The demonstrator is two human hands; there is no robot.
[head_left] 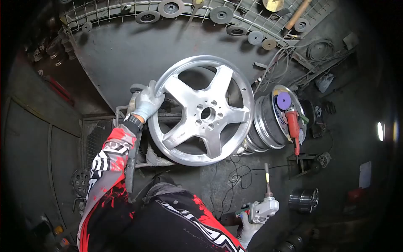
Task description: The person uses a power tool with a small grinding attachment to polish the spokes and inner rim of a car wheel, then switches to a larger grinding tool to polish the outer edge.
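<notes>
My left hand (149, 101), in a light grey glove, grips the left edge of a silver five-spoke alloy wheel (178, 90). The wheel's face is turned towards me, with its centre hole and bolt holes showing. Low on the right, my right hand (248, 230), also gloved, is closed around the green body of a power grinder (264, 210) with a grey metal head. From that head a thin rod with a pale section points up, apart from the wheel. Part of my right hand's grip is hidden behind the tool.
Right of the wheel, more rims (268, 122) lie stacked on their sides, with a red power tool (294, 126) bearing a purple disc on them. Grinding discs (221, 15) hang on a wire rack (121, 12) above. A black cord (239, 178) loops across the floor.
</notes>
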